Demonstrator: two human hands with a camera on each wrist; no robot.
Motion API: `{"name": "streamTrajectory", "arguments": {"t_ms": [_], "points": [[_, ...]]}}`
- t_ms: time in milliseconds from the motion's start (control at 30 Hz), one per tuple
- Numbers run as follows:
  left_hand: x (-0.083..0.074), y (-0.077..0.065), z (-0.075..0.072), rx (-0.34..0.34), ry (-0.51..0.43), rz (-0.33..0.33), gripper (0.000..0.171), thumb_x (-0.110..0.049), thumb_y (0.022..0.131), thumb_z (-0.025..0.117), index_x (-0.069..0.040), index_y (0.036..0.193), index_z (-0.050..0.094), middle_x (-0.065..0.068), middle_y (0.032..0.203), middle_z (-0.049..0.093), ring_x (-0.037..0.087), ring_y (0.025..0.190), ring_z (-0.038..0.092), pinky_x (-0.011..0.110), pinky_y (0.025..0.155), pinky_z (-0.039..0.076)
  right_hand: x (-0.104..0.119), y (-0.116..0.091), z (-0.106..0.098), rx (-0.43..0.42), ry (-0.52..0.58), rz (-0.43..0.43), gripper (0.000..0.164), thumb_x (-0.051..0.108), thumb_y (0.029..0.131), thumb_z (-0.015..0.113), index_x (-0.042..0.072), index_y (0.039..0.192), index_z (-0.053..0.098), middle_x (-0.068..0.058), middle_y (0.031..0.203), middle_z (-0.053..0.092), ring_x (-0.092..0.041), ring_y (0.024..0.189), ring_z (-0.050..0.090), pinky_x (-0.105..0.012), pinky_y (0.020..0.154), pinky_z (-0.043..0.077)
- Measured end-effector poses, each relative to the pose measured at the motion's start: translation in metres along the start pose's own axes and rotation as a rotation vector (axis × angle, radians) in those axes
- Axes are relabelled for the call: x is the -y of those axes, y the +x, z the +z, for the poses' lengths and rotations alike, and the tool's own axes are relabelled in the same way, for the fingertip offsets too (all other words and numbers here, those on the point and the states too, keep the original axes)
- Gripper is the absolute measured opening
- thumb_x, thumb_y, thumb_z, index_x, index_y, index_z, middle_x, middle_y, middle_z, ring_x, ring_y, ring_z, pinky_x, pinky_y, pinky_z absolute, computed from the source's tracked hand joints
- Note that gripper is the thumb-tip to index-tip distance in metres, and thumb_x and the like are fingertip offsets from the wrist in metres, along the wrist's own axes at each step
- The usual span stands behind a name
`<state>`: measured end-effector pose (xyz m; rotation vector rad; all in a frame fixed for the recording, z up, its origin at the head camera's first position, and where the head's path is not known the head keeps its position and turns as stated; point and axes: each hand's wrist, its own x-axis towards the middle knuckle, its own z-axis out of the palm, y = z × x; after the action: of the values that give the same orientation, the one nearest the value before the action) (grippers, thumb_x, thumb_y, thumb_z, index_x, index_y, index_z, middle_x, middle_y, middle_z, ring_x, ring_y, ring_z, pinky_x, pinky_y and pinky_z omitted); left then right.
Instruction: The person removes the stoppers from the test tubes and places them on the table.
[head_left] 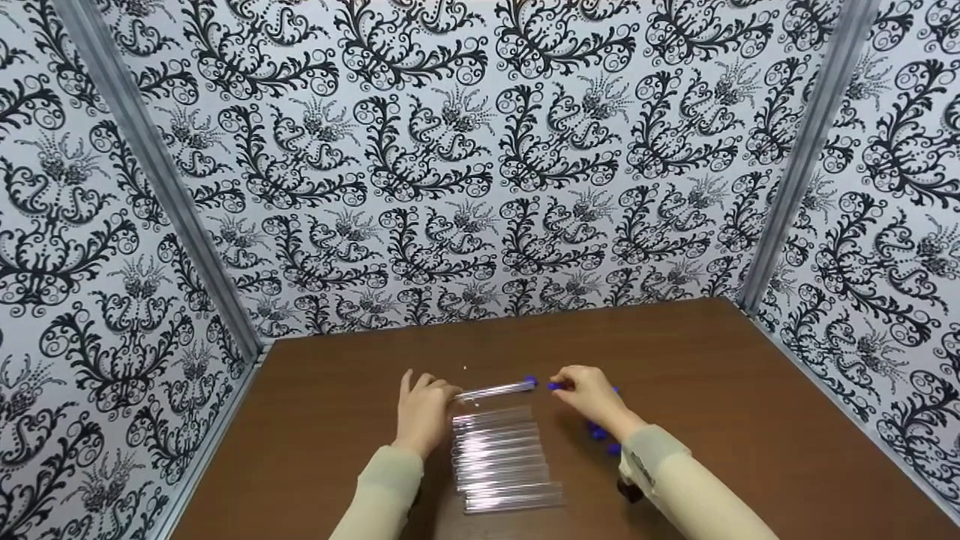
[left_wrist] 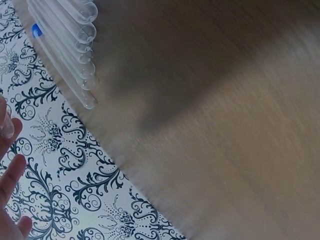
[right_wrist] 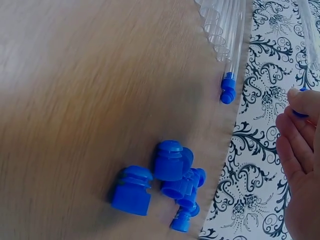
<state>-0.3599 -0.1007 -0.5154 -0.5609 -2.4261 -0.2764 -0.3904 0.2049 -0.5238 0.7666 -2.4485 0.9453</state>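
Note:
My left hand holds a clear test tube near its rounded end, which shows beside the fingers in the left wrist view. The tube points right, toward my right hand. Between thumb and fingertips, my right hand pinches a blue stopper, a short gap away from the tube's mouth. Its fingers partly cover the stopper in the right wrist view. Another test tube, with a blue stopper in its mouth, lies on the table at the far end of the row.
Several clear test tubes lie side by side on the brown table, mouths to the right. Several loose blue stoppers are grouped under my right forearm. Walls with black scrollwork enclose the table's back and sides.

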Motion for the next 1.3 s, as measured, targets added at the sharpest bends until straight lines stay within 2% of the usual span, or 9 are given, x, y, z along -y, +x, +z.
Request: {"name": "streamTrajectory", "arguments": {"t_ms": [200, 400, 733, 1000, 1300], "points": [[0.001, 0.001, 0.001, -0.022, -0.023, -0.028, 0.023, -0.021, 0.079, 0.078, -0.019, 0.102, 0.076, -0.005, 0.094, 0.073, 0.02, 0.09, 0.06, 0.056, 0.104, 0.03, -0.001, -0.001, 0.0, -0.01, 0.011, 0.002, 0.013, 0.0, 0.078, 0.076, 0.005, 0.089, 0.072, -0.005, 0.09, 0.07, -0.022, 0.078, 0.067, -0.031, 0.071, 0.055], [0.002, 0.001, 0.004, -0.023, -0.06, -0.055, 0.04, -0.023, 0.077, 0.08, -0.02, 0.116, 0.07, -0.003, 0.094, 0.074, 0.022, 0.088, 0.061, 0.055, 0.101, 0.034, -0.004, -0.001, -0.003, 0.012, -0.033, -0.006, 0.015, 0.001, 0.078, 0.076, 0.001, 0.092, 0.073, -0.002, 0.09, 0.065, -0.021, 0.079, 0.064, -0.032, 0.072, 0.054], [0.004, 0.001, 0.011, -0.002, -0.091, -0.101, 0.019, -0.019, 0.077, 0.08, -0.017, 0.094, 0.07, -0.004, 0.086, 0.073, 0.023, 0.088, 0.061, 0.056, 0.101, 0.033, -0.016, -0.006, -0.008, 0.035, -0.072, 0.087, 0.024, 0.003, 0.079, 0.076, 0.002, 0.102, 0.072, -0.003, 0.092, 0.066, -0.021, 0.081, 0.063, -0.037, 0.074, 0.052], [0.002, 0.001, 0.018, 0.08, -0.067, -0.151, 0.012, -0.02, 0.081, 0.077, -0.019, 0.093, 0.073, -0.006, 0.087, 0.072, 0.022, 0.091, 0.064, 0.056, 0.105, 0.03, -0.028, -0.019, -0.011, 0.091, -0.056, 0.174, 0.013, 0.005, 0.08, 0.075, 0.009, 0.091, 0.072, 0.0, 0.09, 0.067, -0.022, 0.084, 0.064, -0.042, 0.077, 0.052], [0.001, 0.005, 0.029, 0.069, -0.055, -0.151, 0.011, -0.019, 0.077, 0.08, -0.017, 0.086, 0.074, -0.003, 0.089, 0.071, 0.025, 0.093, 0.062, 0.06, 0.098, 0.034, -0.035, -0.024, -0.011, 0.14, -0.118, 0.212, 0.01, 0.007, 0.079, 0.076, 0.009, 0.088, 0.075, 0.002, 0.088, 0.063, -0.023, 0.085, 0.062, -0.044, 0.081, 0.051]]}}
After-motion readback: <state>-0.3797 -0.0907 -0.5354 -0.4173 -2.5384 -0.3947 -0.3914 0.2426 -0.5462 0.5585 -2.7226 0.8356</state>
